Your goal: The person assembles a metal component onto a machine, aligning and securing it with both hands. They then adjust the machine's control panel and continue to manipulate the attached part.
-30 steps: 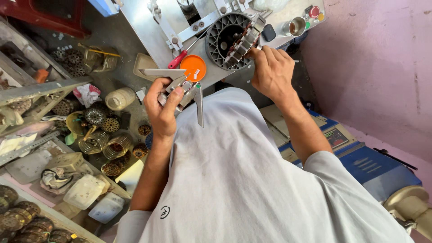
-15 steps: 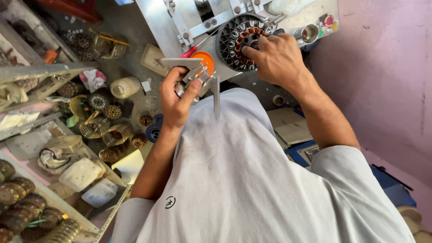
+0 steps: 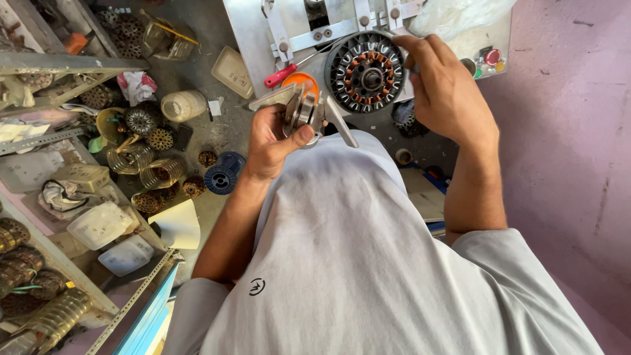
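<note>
Stator [image 3: 365,71] under right hand [image 3: 447,98]; left hand [image 3: 276,141] grasps metal fixture [image 3: 303,110].

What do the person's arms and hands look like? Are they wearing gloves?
No gloves: both the left hand and right hand are bare. The arms are bare too, up to short grey sleeves of a T-shirt with a small dark mark.

We stand in a motor-winding workshop: a wound stator [image 3: 366,71] sits on a metal jig beside our right hand [image 3: 447,92], copper coils [image 3: 141,167] crowding shelves left of our left hand [image 3: 276,141].
</note>
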